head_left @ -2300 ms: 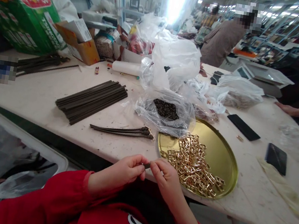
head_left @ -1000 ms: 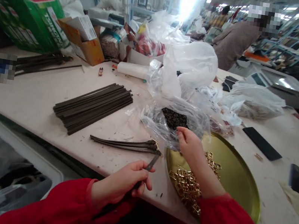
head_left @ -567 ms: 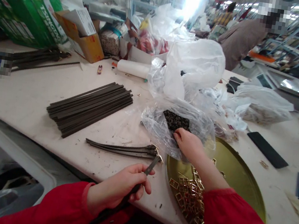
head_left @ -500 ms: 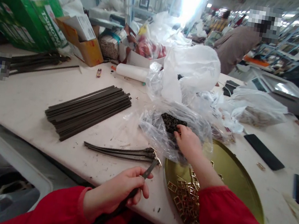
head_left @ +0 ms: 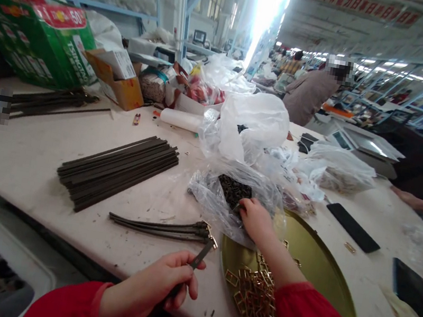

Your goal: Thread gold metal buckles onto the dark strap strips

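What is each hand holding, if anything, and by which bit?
The left hand grips a flat dark brown strap near one end. The right hand reaches small dark pieces in a clear plastic bag; whether it holds any cannot be told.

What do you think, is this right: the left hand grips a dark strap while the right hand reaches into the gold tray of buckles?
Not quite: the right hand reaches into the clear plastic bag of small dark pieces, not the gold tray. The head view shows this. The left hand does grip a dark strap.
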`<state>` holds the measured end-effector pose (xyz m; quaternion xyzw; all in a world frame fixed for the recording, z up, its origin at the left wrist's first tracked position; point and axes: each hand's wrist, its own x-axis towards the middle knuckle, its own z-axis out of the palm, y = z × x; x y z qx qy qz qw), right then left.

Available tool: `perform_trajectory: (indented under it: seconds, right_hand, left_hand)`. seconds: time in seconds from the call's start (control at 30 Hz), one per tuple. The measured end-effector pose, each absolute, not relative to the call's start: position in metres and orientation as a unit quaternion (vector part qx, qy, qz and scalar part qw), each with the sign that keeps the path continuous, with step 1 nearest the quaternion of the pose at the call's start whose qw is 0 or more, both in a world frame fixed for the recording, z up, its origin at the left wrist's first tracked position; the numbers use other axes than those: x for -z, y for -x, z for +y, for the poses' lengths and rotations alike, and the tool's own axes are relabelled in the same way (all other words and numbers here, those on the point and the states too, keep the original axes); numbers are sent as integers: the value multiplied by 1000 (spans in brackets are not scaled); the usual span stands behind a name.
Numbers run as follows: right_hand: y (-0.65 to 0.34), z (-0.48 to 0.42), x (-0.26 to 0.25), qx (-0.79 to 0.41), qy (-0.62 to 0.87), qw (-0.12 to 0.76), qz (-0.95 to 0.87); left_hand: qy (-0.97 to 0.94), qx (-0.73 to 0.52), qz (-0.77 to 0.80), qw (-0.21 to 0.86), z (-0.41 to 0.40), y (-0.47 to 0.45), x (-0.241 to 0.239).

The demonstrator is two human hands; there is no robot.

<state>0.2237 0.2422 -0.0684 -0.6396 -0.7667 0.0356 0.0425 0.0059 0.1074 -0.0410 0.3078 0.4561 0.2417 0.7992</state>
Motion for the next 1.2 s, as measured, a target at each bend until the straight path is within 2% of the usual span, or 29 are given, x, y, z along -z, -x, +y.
perform_trajectory:
  seconds: [0.27,0.47,0.53,0.63,0.7,0.8,0.9,1.0,1.1,1.2]
  right_hand:
    - [-205,258,75,-64,638,106,-760]
    - [-219,215,55,-103,631,202,-742]
    - [-219,183,44,-188,621,276,-709]
    - [-211,129,34,-477,549,422,-541]
    - [-204,97,33,-595,505,451,-433]
    - [-195,65,37,-685,437,494,-311]
    - [-189,50,41,-707,402,528,-243]
    - [-186,40,43,-681,414,550,-250]
    - [-183,30,42,-604,452,563,-338]
    - [-179,18,43,-579,472,517,-419]
  left_hand:
    - [-344,-258,443,787,103,-6,41]
    - [-387,-266,443,764,93,-11,30]
    - [-411,-259,437,757,86,-12,26]
    - [-452,-235,427,747,75,-14,23]
    - [-494,-222,429,723,70,-15,21]
    - [-583,-218,440,648,64,-17,16]
    - [-669,-219,460,542,57,-16,7]
    - [-727,-211,480,444,47,-14,-2]
    - [-757,-178,486,400,40,-12,-6]
    - [-777,-133,471,395,37,-12,-3]
